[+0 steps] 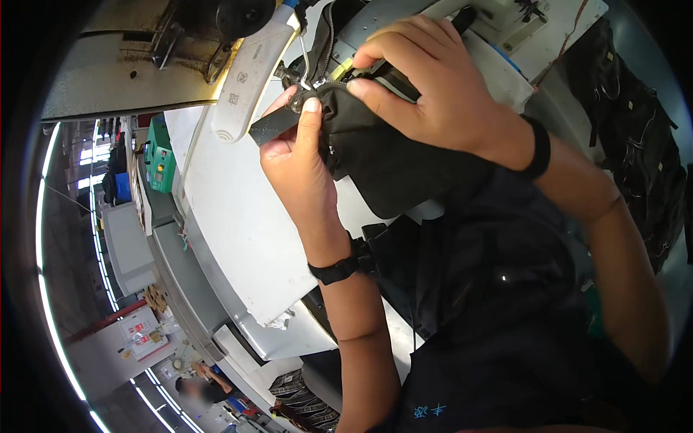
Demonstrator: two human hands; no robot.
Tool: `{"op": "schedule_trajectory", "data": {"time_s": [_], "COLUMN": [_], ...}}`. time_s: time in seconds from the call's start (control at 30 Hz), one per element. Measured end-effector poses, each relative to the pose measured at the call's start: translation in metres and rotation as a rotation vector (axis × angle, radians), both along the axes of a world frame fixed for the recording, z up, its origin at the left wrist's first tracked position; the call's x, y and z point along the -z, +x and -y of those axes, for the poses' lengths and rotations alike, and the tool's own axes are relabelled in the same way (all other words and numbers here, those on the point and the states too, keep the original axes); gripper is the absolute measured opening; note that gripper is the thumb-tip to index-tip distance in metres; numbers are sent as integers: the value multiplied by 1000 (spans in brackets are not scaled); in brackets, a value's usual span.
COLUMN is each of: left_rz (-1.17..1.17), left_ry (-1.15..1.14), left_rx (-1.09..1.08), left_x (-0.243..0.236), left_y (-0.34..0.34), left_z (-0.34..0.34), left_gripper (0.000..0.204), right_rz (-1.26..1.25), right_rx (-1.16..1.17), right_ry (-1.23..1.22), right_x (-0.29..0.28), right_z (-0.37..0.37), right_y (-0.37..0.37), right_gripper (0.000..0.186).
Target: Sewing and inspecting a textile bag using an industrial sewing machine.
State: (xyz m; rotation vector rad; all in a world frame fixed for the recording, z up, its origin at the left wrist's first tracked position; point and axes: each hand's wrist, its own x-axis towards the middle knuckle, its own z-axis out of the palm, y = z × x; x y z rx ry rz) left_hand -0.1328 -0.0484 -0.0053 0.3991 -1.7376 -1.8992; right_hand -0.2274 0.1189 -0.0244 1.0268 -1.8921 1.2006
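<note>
A black fabric bag piece [390, 155] with a zipper lies under the sewing machine's metal needle area [305, 61]. My left hand [299, 155] pinches the piece between thumb and fingers right beside the needle area, and a short dark strap tab [271, 128] sticks out from that grip. My right hand [440, 86] is curled over the piece, its thumb pressed on the zippered edge; the fingertips sit next to a small yellow strip [342, 69]. What lies under the right fingers is partly hidden.
The machine's white panel [245, 86] hangs at upper left over the white worktable [245, 238]. Dark fabric pieces [635, 144] hang at the far right. A green box [159, 155] stands beyond the table's left side. Farther off, a person [206, 386] sits at lower left.
</note>
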Motion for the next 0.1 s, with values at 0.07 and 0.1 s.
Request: {"op": "schedule_trajectory", "data": {"time_s": [0.07,0.1], "left_rz": [-27,5], "left_ry": [13,20], "left_rx": [46,32], "left_x": [2,5], "left_y": [-1,2], "left_z": [2,-2], "left_gripper": [41,41], "right_rz": [202,402], "right_rx": [-96,-179], "right_ry": [39,68], "right_x": [5,7], "right_z": [-3,-3], "right_y": [11,15], "right_gripper": [24,25]}}
